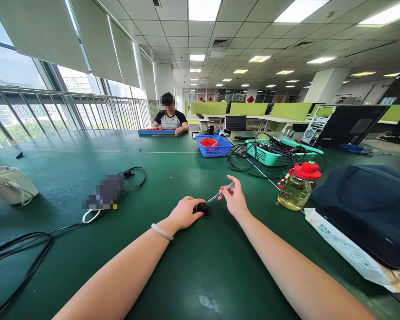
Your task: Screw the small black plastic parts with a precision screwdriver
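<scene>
The left hand (186,213), a pale smooth bangle (162,232) on its wrist, has its fingers bent partly closed around a small black part (205,209) lying on the dark green tabletop (173,275), mid-scene. Just to the right, the right hand (235,199) pinches a slim screwdriver with a clear handle and metal shaft (215,196), fingers closed, its tip at the part. Farther right stands a clear bottle with a red lid (295,189); beyond lie a teal plastic basket (265,155) of black cables (280,148) and, left of it, a blue plastic basket (213,152)
</scene>
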Demonstrator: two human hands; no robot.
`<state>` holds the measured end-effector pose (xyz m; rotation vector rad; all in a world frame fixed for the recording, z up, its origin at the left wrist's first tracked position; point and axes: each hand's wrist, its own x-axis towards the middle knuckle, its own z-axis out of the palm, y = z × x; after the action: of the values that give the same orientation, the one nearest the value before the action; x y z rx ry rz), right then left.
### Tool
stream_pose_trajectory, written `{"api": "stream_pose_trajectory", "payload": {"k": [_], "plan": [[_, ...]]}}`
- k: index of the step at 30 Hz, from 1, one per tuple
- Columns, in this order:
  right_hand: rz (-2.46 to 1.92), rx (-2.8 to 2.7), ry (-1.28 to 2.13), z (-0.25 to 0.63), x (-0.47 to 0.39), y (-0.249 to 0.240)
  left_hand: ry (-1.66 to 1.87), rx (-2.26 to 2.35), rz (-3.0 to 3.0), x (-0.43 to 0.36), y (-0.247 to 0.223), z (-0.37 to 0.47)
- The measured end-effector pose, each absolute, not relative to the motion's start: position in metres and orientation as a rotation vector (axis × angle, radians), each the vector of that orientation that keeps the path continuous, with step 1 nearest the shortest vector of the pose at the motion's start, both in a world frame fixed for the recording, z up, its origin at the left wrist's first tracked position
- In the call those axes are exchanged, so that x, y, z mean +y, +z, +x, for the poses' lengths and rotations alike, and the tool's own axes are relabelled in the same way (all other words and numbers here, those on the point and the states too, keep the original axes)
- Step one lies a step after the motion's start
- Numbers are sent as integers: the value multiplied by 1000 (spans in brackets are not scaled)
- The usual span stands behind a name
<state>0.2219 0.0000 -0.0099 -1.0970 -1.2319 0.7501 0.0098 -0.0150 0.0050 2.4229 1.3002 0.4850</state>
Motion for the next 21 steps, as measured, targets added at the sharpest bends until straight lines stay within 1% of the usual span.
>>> {"api": "stream_pose_trajectory", "payload": {"k": [21], "plan": [[-1198,-1188,760,223,0,-12,478,1321,2413,-18,7,10]]}}
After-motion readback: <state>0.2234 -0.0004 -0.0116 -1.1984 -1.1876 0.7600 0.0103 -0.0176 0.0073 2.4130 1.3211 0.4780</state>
